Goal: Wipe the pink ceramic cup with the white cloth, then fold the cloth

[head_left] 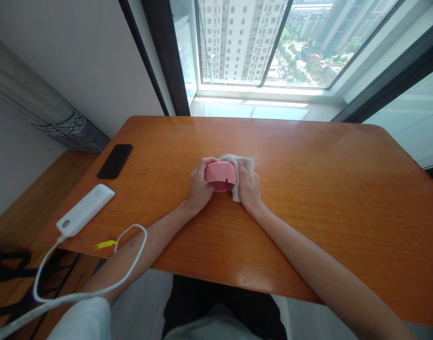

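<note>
A pink bowl-shaped object [220, 173] with faceted sides and small notches in its edge is held up over the middle of the table. It is tilted, and its exact kind is unclear. My left hand [199, 185] grips it by the left side, fingers partly hidden behind it. On the other side, my right hand [250, 189] is closed on a pale grey cloth [246, 165], thumb on top. The cloth lies against the right side of the pink object and drapes behind it and below the thumb.
On the wooden table [326, 189], a black phone [114, 161] and a white power bank [85, 210] lie at the left. From the power bank a white cable [141, 250] with a yellow tag [106, 245] loops over my left forearm. A window [266, 45] stands beyond the far edge.
</note>
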{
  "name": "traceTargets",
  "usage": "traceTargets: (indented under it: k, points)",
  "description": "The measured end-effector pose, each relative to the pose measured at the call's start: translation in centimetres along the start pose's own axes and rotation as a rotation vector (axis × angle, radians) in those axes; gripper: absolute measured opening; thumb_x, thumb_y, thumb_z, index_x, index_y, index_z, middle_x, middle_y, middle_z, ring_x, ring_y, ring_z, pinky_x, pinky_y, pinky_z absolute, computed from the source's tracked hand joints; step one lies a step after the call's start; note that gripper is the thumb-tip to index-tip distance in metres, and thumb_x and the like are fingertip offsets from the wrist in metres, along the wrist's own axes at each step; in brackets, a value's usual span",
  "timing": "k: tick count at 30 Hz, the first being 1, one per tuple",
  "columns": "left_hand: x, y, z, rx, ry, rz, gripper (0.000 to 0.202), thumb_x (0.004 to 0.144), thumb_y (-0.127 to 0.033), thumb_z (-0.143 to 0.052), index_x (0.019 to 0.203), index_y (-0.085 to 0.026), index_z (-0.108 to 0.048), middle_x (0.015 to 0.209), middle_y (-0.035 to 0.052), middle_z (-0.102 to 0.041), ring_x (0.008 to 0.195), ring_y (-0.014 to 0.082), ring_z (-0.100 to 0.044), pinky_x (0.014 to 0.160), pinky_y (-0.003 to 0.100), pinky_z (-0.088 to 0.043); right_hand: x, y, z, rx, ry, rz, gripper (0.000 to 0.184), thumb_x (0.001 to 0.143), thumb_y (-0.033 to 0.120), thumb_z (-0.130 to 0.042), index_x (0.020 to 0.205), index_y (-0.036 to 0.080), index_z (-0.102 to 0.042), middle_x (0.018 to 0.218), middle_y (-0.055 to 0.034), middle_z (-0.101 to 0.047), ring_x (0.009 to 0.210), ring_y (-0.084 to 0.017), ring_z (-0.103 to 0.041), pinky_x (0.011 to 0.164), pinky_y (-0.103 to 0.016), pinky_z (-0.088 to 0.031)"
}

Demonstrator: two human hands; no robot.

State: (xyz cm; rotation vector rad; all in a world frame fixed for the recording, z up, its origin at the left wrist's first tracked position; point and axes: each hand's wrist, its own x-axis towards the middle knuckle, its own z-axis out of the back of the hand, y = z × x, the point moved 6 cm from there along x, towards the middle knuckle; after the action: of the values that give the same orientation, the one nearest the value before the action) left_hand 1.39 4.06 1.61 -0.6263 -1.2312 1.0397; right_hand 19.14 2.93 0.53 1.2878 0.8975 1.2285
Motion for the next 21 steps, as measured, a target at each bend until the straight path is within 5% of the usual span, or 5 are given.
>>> traceTargets:
  k: [3,6,11,21]
  points:
    - [0.3,0.8,0.2,-0.085,-0.024,0.048,0.038,0.079,-0.022,-0.074,0.116,-0.026,-0.070,0.113,0.0016,-0.080,0.101,0.0213,-0.073,0.091,0.033,-0.058,-0.3,1.3,-0.6,-0.053,0.069,0.255,0.054,0.116,0.063,-0.041,0.137,0.027,-0.075,0.137,-0.0091,-0.081,0.131,-0.030,-0.075,0.117,-0.052,-0.059]
    - [0.9,1.9,0.3,-0.165,-0.046,0.109,0.036,0.078,-0.025,-0.068,0.113,-0.025,-0.068,0.111,0.0026,-0.078,0.101,0.0213,-0.072,0.090,0.032,-0.059,-0.9,2.1,-1.2,-0.181,0.127,0.471,0.052,0.117,0.055,-0.043,0.160,0.029,-0.058,0.164,-0.0112,-0.065,0.158,-0.031,-0.057,0.134,-0.060,-0.044]
    - [1.3,2.5,0.2,-0.210,-0.007,0.138,0.032,0.079,-0.027,-0.068,0.111,-0.024,-0.068,0.112,0.0040,-0.078,0.102,0.0221,-0.072,0.091,0.032,-0.060,-1.4,2.4,-1.4,-0.294,0.138,0.591,0.061,0.112,0.049,-0.059,0.167,0.029,-0.046,0.166,-0.0161,-0.059,0.157,-0.034,-0.056,0.130,-0.064,-0.049]
    - [0.3,0.3,-0.5,-0.070,0.062,-0.061,0.037,0.090,-0.022,-0.067,0.127,-0.025,-0.067,0.126,0.0057,-0.078,0.113,0.0235,-0.074,0.103,0.039,-0.059,-2.3,3.5,-1.2,-0.665,0.024,0.762,0.066,0.111,0.020,-0.051,0.175,0.035,-0.038,0.152,-0.0153,-0.066,0.134,-0.036,-0.066,0.113,-0.059,-0.057]
